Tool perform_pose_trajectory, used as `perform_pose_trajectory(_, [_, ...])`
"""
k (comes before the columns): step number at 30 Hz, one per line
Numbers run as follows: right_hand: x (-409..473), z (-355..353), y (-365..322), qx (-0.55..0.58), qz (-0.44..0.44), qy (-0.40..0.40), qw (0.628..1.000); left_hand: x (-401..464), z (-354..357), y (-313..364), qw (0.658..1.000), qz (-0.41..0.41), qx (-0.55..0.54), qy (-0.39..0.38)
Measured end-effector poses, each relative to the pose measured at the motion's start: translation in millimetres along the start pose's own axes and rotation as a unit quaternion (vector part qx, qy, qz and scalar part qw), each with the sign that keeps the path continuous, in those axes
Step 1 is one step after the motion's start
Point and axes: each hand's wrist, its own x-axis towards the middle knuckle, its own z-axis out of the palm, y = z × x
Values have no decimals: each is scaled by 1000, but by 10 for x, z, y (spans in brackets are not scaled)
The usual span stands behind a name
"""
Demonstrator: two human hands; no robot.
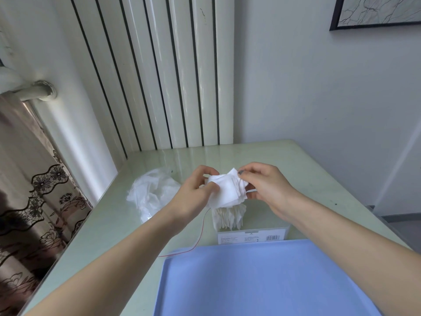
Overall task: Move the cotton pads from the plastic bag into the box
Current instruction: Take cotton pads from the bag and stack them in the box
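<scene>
both hands — left hand [196, 192], right hand [264, 185] — grip clamped on cotton pads [227, 190].

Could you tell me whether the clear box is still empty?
No: white cotton pads already stand inside the clear plastic box.

table: pale green glossy table [284, 169] spanning the middle of the frame
tray: flat blue tray [262, 281] at the lower centre and lower right, lying on the table
thread: thin red thread [197, 241] on the table, by the tray's upper left corner
radiator: white ribbed radiator [159, 71] across the upper centre
pipe: grey pipe [34, 91] at the left edge
curtain: flower-patterned curtain [34, 201] at the lower left
picture: dark-framed picture [376, 12] in the upper right corner, on the wall
</scene>
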Motion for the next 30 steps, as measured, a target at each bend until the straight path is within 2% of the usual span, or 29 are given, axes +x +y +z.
perform_pose_trajectory(5, [-5, 3, -5, 17, -10, -6, 1000, 23, 45, 11, 997, -33, -61, -18])
perform_pose_trajectory(11, [35, -28, 39, 62, 25, -5, 998, 20, 8, -26, 993, -44, -109, -17])
perform_pose_trajectory(16, [34, -9, 51, 78, 50, -14, 996, 25, -4, -22, 996, -46, -76, -7])
perform_pose_trajectory(18, [40, -38, 62, 61, 85, -63, 992, 45, 5, -17, 998, -43, -48, -6])
perform_pose_trajectory(21, [17, -63, 78, 107, 128, -154, 974, 77, 56, 1, 1000, -23, -10, -11])
perform_pose_trajectory(27, [83, -194, 130, 84, 138, -80, 984, 210, 180, 34, 995, -33, 95, 3])
perform_pose_trajectory(28, [98, -237, 119, 57, 135, -52, 988, 237, 179, 20, 993, -39, 113, 10])
perform_pose_trajectory(30, [121, -360, 74, -66, 111, 14, 992, 286, 142, -17, 981, -44, 190, 17])
